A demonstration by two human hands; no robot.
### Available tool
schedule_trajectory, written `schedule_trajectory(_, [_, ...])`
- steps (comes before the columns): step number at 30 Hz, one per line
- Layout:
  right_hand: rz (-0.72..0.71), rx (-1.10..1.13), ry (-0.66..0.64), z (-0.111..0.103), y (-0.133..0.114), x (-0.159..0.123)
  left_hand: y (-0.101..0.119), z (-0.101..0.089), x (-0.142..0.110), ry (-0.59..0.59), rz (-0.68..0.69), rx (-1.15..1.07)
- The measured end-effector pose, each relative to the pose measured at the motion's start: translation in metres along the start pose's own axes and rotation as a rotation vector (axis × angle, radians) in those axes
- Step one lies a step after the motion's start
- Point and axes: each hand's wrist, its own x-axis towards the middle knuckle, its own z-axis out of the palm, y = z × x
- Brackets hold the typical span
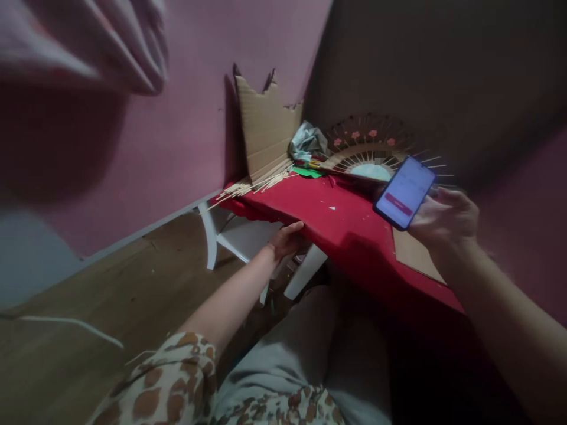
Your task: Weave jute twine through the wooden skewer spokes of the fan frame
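My right hand (449, 218) holds up a smartphone (405, 193) over the right part of the table, its lit screen turned toward me. A red button shows low on the screen; the text is too small to read. Along the front edge of the red-covered table (354, 215), my left hand (287, 239) grips the cloth-covered rim, thumb on top and the other fingers mostly hidden below. Partly under the phone hand lies a flat piece of cardboard (416, 254). Behind the phone stands a fan-shaped piece of thin sticks (372, 144) with pink flowers.
A torn cardboard sheet (266, 127) leans at the table's back left, with loose thin sticks (252, 188) before it. Beside it are a crumpled silvery bag (309, 140) and a green piece (308, 172). A white chair (248, 239) is below the table. Fabric (88, 47) hangs upper left.
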Motion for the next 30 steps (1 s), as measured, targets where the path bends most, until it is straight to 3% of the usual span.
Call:
schedule_trajectory(4, [0.131,-0.138,-0.041,-0.011,0.0,0.023,0.013,-0.012,-0.007,-0.01,-0.133,0.184])
schedule_trajectory(7, [0.154,-0.135,-0.066,-0.016,0.002,0.039,0.029,-0.006,-0.022,-0.07,-0.323,0.395])
schedule_trajectory(9, [0.167,-0.125,-0.097,-0.018,0.005,0.048,0.043,0.012,-0.036,-0.18,-0.544,0.583])
schedule_trajectory(10, [0.171,-0.127,-0.108,-0.018,0.007,0.052,0.051,0.026,-0.042,-0.325,-0.728,0.786])
schedule_trajectory(11, [0.17,-0.137,-0.112,-0.019,0.008,0.056,0.06,0.041,-0.047,-0.445,-0.808,0.942])
schedule_trajectory(12, [0.169,-0.152,-0.112,-0.02,0.01,0.059,0.069,0.058,-0.049,-0.536,-0.805,1.033])
schedule_trajectory(14, [0.185,-0.176,-0.106,-0.023,0.014,0.066,0.087,0.089,-0.045,-0.62,-0.658,1.127])
schedule_trajectory(15, [0.211,-0.19,-0.116,-0.025,0.015,0.07,0.094,0.103,-0.037,-0.579,-0.526,1.153])
schedule_trajectory(18, [0.252,-0.194,-0.126,-0.037,0.017,0.082,0.102,0.128,0.008,-0.282,-0.117,1.21])
schedule_trajectory(20, [0.231,-0.171,-0.119,-0.046,0.017,0.089,0.095,0.132,0.05,-0.203,0.01,1.228])
schedule_trajectory(22, [0.205,-0.153,-0.091,-0.055,0.018,0.094,0.083,0.131,0.093,-0.243,-0.05,1.264])
schedule_trajectory(25, [0.187,-0.14,-0.045,-0.064,0.018,0.098,0.06,0.125,0.143,-0.363,-0.371,1.328])
schedule_trajectory(27, [0.167,-0.125,-0.043,-0.066,0.017,0.099,0.046,0.123,0.163,-0.433,-0.516,1.313])
schedule_trajectory(30, [0.13,-0.102,-0.044,-0.067,0.014,0.097,0.029,0.121,0.177,-0.56,-0.586,1.225])
